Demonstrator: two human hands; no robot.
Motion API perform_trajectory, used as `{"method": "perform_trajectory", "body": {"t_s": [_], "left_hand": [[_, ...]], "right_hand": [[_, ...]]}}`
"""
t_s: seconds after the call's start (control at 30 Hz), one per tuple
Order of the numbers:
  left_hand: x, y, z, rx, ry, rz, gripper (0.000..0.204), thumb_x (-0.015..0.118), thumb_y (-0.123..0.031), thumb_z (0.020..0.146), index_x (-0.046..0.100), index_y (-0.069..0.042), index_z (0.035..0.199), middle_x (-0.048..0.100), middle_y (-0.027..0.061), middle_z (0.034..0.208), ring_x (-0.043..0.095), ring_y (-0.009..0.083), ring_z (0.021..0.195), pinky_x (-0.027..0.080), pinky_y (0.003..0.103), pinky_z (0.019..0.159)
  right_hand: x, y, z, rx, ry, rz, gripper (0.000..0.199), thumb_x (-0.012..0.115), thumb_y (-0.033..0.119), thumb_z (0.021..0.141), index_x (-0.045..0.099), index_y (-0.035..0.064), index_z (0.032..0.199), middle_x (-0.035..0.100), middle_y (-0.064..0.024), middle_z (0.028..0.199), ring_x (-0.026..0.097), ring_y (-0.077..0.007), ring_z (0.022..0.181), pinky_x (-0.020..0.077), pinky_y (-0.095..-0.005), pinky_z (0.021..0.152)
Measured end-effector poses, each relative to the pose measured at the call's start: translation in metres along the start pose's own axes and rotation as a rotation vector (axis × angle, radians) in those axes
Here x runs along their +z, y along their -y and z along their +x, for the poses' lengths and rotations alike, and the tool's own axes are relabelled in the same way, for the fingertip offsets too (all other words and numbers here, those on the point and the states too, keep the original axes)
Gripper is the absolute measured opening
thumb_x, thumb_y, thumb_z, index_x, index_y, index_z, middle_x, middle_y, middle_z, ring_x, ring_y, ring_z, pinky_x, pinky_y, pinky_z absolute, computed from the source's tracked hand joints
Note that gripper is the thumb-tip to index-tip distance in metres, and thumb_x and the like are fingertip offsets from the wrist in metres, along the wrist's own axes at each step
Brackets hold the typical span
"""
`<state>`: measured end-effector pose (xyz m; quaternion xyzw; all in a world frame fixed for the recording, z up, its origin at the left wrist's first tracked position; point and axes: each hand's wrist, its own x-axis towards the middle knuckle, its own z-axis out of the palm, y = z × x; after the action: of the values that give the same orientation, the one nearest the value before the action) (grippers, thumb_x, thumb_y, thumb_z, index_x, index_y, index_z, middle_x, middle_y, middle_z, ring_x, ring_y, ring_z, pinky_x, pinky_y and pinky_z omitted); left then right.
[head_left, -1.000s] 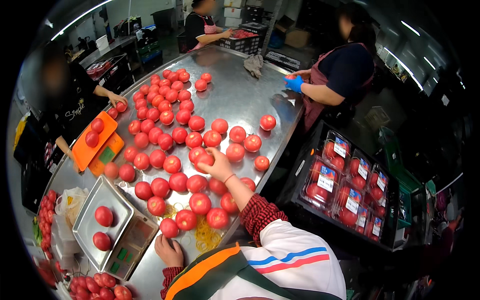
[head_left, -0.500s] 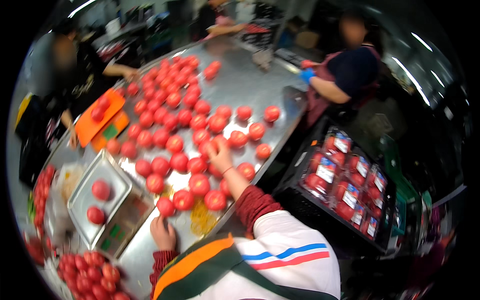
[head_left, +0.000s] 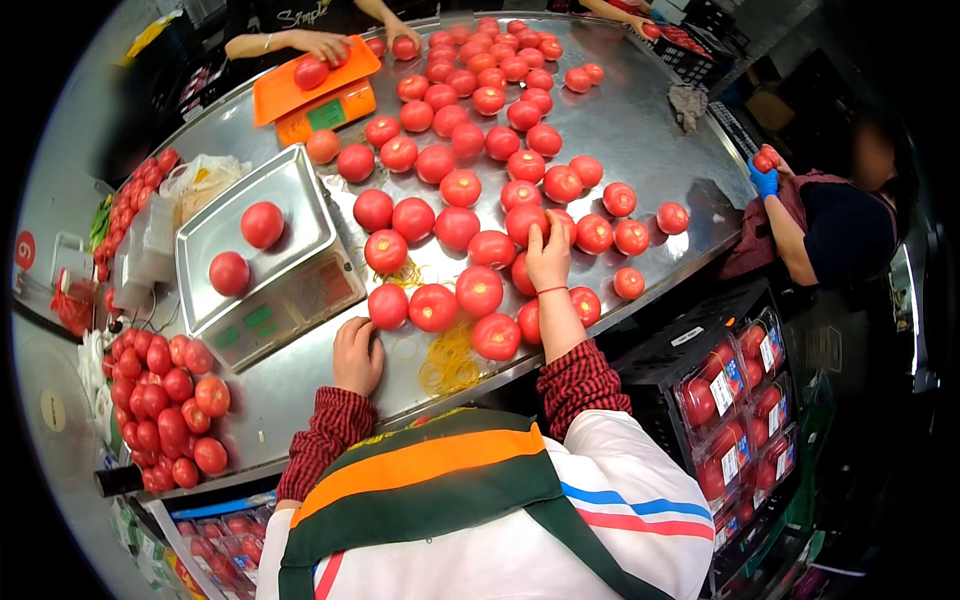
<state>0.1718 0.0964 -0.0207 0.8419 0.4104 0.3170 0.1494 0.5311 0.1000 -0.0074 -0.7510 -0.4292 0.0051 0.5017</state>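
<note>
My right hand (head_left: 549, 250) reaches into the spread of loose tomatoes, its fingers curled over a red tomato (head_left: 522, 220) that sits among the others. My left hand (head_left: 357, 357) rests on the metal table near its front edge, thumb and fingers apart, nothing in it. Just beyond its fingertips lies another tomato (head_left: 388, 306). Between my hands is a pile of yellow rubber bands (head_left: 452, 360). To the left, a scale with a steel pan (head_left: 290, 225) carries two tomatoes, one of them (head_left: 262, 225) farther back.
An orange scale (head_left: 290, 95) stands at the far left, with a co-worker's hand (head_left: 320, 45) over its tray. Heaped tomatoes (head_left: 165, 400) lie at the near left. A black crate (head_left: 650, 360) of packed tomatoes stands right, below another person's blue-gloved hand (head_left: 765, 180).
The view has swung, bringing the table more level and shifting the scene. My right hand remains among the tomatoes, my left on the table. A co-worker's hand has come over the orange tray.
</note>
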Motion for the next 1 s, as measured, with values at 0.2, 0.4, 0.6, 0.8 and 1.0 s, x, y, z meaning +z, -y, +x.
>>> {"method": "perform_trajectory", "body": {"t_s": [0.2, 0.4, 0.6, 0.8, 1.0], "left_hand": [[0.003, 0.007, -0.001, 0.02, -0.002, -0.024, 0.028, 0.061, -0.001, 0.074, 0.059, 0.0, 0.102, 0.056, 0.0158, 0.107, 0.052, 0.0347, 0.104, 0.042, 0.043, 0.092], [0.002, 0.007, -0.001, 0.024, 0.063, -0.041, 0.031, 0.061, -0.001, 0.076, 0.058, 0.0, 0.107, 0.055, 0.0167, 0.112, 0.05, 0.0349, 0.108, 0.039, 0.043, 0.095], [-0.006, 0.007, -0.004, 0.055, 0.098, -0.098, 0.025, 0.06, 0.001, 0.076, 0.058, 0.0, 0.101, 0.056, 0.0156, 0.109, 0.052, 0.0342, 0.106, 0.041, 0.042, 0.093], [-0.012, 0.015, -0.012, 0.067, 0.074, -0.103, 0.02, 0.06, 0.002, 0.076, 0.06, 0.0, 0.096, 0.057, 0.0145, 0.106, 0.054, 0.0334, 0.102, 0.043, 0.041, 0.09], [-0.016, 0.01, -0.004, 0.046, 0.092, -0.099, 0.02, 0.06, 0.003, 0.075, 0.06, 0.0, 0.095, 0.057, 0.0142, 0.103, 0.054, 0.0339, 0.1, 0.043, 0.042, 0.089]], "right_hand": [[0.001, 0.001, -0.001, -0.096, -0.055, -0.135, 0.038, 0.055, 0.024, 0.089, 0.053, 0.0001, 0.118, 0.055, -0.0224, 0.117, 0.053, -0.0388, 0.107, 0.0434, -0.0455, 0.092], [0.007, 0.064, -0.015, -0.496, 0.022, -0.215, 0.028, 0.066, 0.013, 0.074, 0.063, 0.0065, 0.101, 0.058, -0.0148, 0.108, 0.054, -0.0325, 0.106, 0.0428, -0.044, 0.091], [0.018, 0.071, 0.024, -0.483, 0.055, -0.096, 0.031, 0.066, 0.014, 0.075, 0.06, 0.0052, 0.105, 0.056, -0.0162, 0.112, 0.052, -0.0346, 0.108, 0.0417, -0.0445, 0.095], [-0.027, -0.029, 0.109, -0.021, -0.124, -0.472, 0.041, 0.064, 0.02, 0.077, 0.057, 0.0051, 0.114, 0.055, -0.0193, 0.116, 0.051, -0.0368, 0.109, 0.041, -0.0447, 0.096], [-0.044, -0.067, 0.146, 0.025, -0.072, -0.52, 0.045, 0.066, 0.024, 0.077, 0.058, 0.0058, 0.118, 0.054, -0.0179, 0.123, 0.049, -0.0343, 0.118, 0.0386, -0.0421, 0.102]]}}
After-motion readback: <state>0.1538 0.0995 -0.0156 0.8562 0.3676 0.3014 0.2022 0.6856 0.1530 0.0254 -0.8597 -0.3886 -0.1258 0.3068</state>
